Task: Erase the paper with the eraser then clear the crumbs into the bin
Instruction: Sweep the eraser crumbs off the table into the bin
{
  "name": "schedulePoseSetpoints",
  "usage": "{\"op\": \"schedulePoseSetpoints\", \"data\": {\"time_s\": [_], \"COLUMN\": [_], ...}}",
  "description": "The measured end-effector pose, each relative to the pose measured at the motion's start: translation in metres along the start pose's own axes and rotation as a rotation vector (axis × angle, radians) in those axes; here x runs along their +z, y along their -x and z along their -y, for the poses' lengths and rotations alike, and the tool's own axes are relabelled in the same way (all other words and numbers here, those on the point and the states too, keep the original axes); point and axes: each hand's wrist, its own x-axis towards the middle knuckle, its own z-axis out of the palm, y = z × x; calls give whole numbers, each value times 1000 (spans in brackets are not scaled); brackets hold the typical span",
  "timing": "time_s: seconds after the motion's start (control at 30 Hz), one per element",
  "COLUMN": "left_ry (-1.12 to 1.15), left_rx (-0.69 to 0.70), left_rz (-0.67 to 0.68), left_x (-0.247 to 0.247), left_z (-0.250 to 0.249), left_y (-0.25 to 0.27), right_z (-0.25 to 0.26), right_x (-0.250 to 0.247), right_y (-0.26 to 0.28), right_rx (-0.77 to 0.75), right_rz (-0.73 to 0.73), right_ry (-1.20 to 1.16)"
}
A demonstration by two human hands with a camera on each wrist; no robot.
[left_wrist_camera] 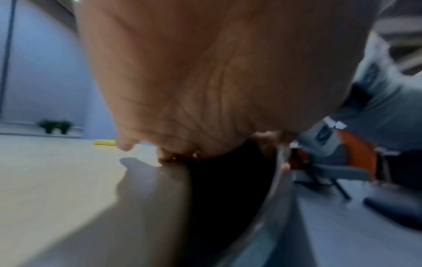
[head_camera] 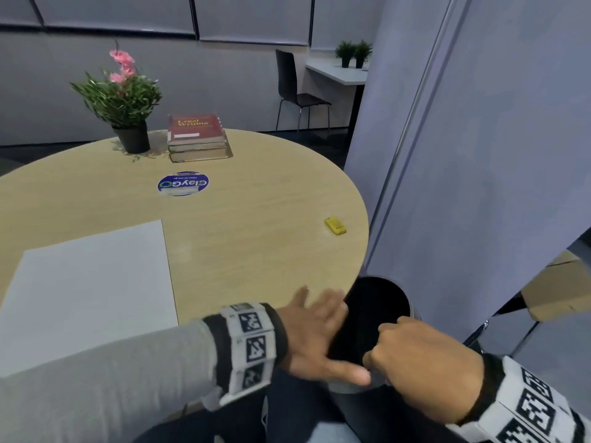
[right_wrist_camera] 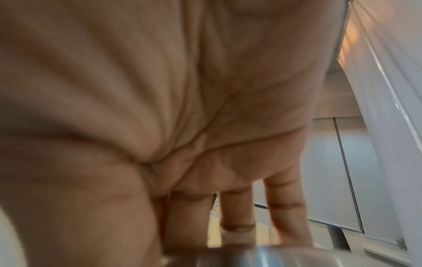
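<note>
A white sheet of paper [head_camera: 86,289] lies on the round wooden table [head_camera: 256,193] at the near left. The yellow eraser [head_camera: 335,225] [left_wrist_camera: 105,142] lies loose near the table's right edge. A dark round bin [head_camera: 403,294] [left_wrist_camera: 276,180] is held just below the table's near right edge. My left hand [head_camera: 316,334] [left_wrist_camera: 205,81] is flat with straight, spread fingers at that edge, reaching over the bin's mouth. My right hand [head_camera: 422,353] [right_wrist_camera: 160,108] grips the bin's near rim [right_wrist_camera: 285,256]. No crumbs can be made out.
A potted plant [head_camera: 124,103] and a stack of books [head_camera: 196,137] stand at the table's far side, with a round blue sticker [head_camera: 183,183] in front of them. A grey partition [head_camera: 479,139] stands close on the right. A black chair [head_camera: 294,87] stands behind.
</note>
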Motion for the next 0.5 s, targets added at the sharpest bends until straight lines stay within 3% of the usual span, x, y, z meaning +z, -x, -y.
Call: {"op": "schedulePoseSetpoints", "data": {"time_s": [0.1,0.2,0.3,0.37,0.5], "left_ry": [33,44,-7,-91,-102], "left_rx": [61,-118,-309,-223,130], "left_rz": [-23,-85,-12,52,125], "left_x": [-9,-20,-19,-9,-10], "left_z": [-12,24,54,40,-4], "left_y": [7,19,22,18,13], "right_z": [1,1,2,4,7], "right_x": [1,3,4,3,2], "right_y": [1,2,2,1,1], "right_rx": [2,7,8,14,36], "right_rz": [10,-2,-21,-21,-8], "right_ry": [8,-1,0,11,27]}}
